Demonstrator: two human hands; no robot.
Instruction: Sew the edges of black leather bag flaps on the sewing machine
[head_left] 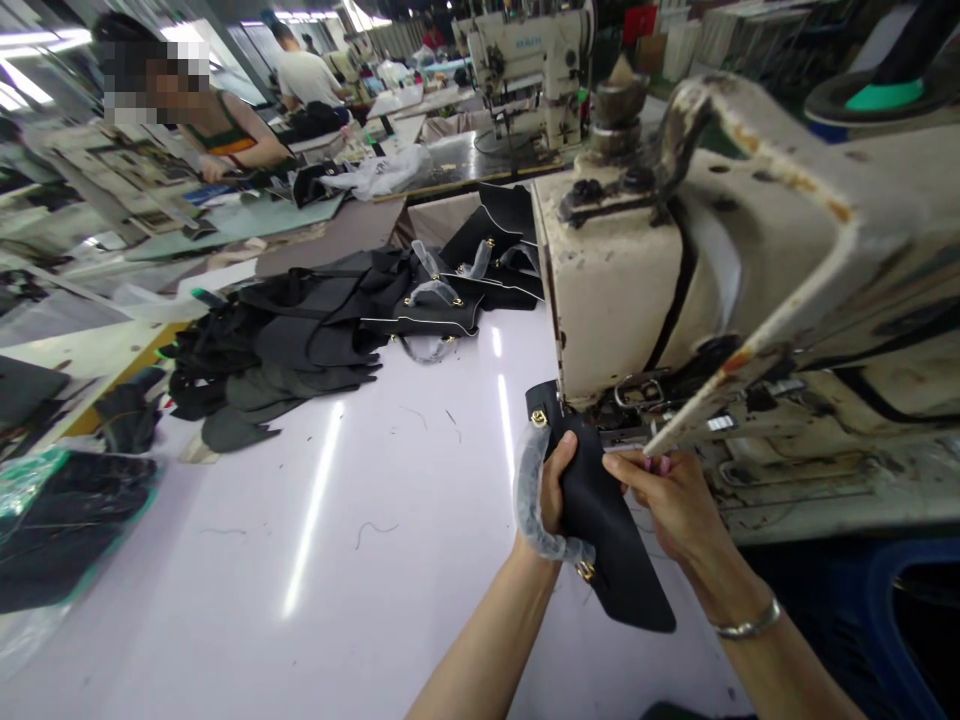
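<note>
A black bag panel (604, 510) lies under the head of the sewing machine (622, 290), its far end beside the machine's needle area. A handle (531, 490) wrapped in clear plastic is fixed to it by gold rings at both ends. My left hand (553, 490) reaches through the handle loop and grips the panel's left side, thumb on top. Closed at the panel's right edge, my right hand (671, 500) pinches it between the fingers, close below the machine. Small pink spots show at its fingers; what they are I cannot make out. The needle itself is hidden.
More black panels with wrapped handles (435, 292) and a heap of black pieces (300, 330) lie further back on the white table (375, 600). A plastic-wrapped dark bundle (75, 520) sits at the left. Loose threads dot the tabletop. Another person (247, 140) works beyond.
</note>
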